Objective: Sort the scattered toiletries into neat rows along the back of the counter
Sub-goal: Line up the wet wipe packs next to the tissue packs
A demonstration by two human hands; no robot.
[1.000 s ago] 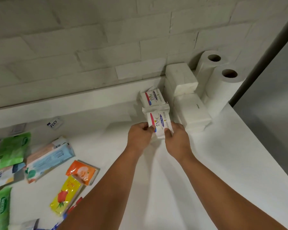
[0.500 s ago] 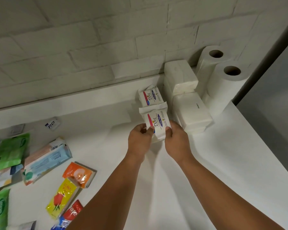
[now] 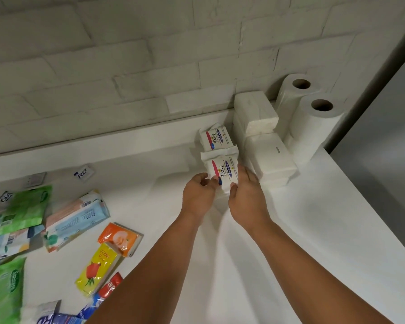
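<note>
In the head view, the left hand (image 3: 198, 197) pinches the left edge and the right hand (image 3: 248, 197) clasps the right edge of a white soap packet with a pink-and-blue label (image 3: 222, 173). The packet sits on the white counter (image 3: 290, 230), just in front of a matching second soap packet (image 3: 216, 137) by the wall. The two-sided hold probably squares it into line beside the stacked white tissue packs (image 3: 274, 157) and white paper rolls (image 3: 313, 127). An orange sachet (image 3: 119, 238) and a yellow sachet (image 3: 96, 267) lie well apart, unsorted.

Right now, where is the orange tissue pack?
In the head view, the orange tissue pack lies on the counter, lower left, just above the yellow pack and right of the pale blue wipes pack.
</note>
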